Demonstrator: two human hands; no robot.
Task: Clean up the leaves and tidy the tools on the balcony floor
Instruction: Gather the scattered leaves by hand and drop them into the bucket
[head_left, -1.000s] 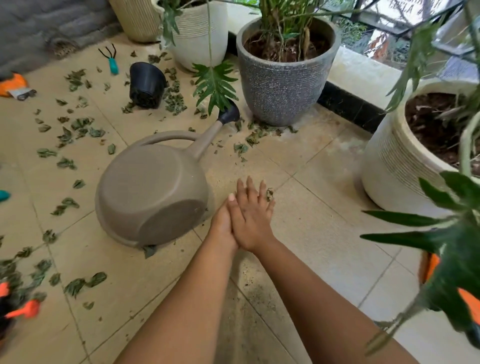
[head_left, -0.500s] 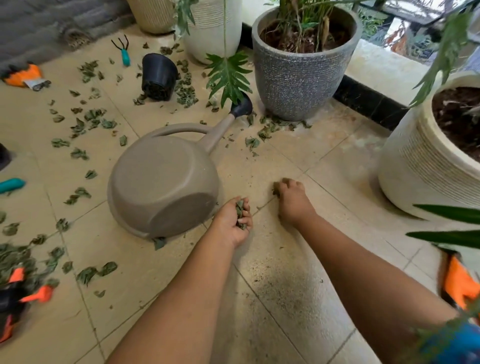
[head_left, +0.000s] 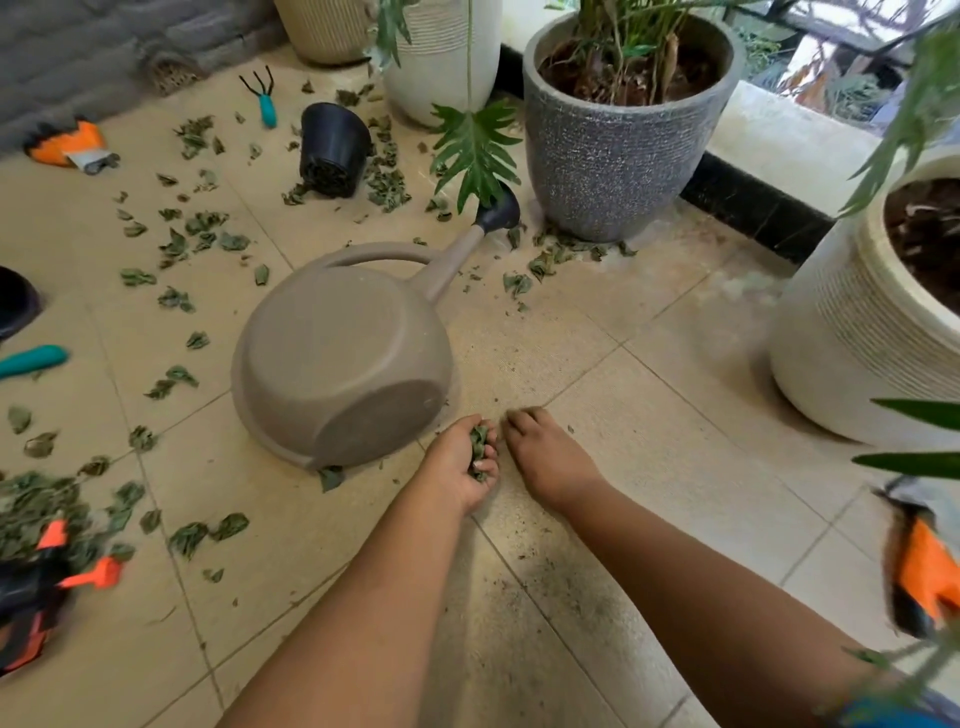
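Leaves (head_left: 478, 451) were bunched in the left hand (head_left: 457, 467), whose fingers curled around the clump just beside the near edge of the watering can (head_left: 340, 358). The right hand (head_left: 545, 460) rested knuckles-up on the floor (head_left: 649, 467) immediately to the right of the left hand, with its fingertips bent down against the tile; whether it held anything could not be determined.

The watering can lay tipped over, its base facing the camera and its spout pointing far right, with the black spout head close to the grey pot (head_left: 618, 156). One leaf lay tucked under the near rim of the can.

Loose leaves were scattered over the floor to the left of the can and at the foot of the grey pot. A denser heap (head_left: 36, 509) lay at the near left, partly under a blurred orange and black tool (head_left: 31, 597).

Further items on the floor:
- A small black pot (head_left: 332, 148) lay on its side at the far left of centre, with leaves around it.
- A hand rake (head_left: 264, 98) with a teal handle lay beyond the small black pot.
- A teal handle (head_left: 34, 359) entered from the left edge.
- An orange item (head_left: 70, 143) lay at the far left near the wall.

A cream ribbed pot (head_left: 852, 353) stood on the right.
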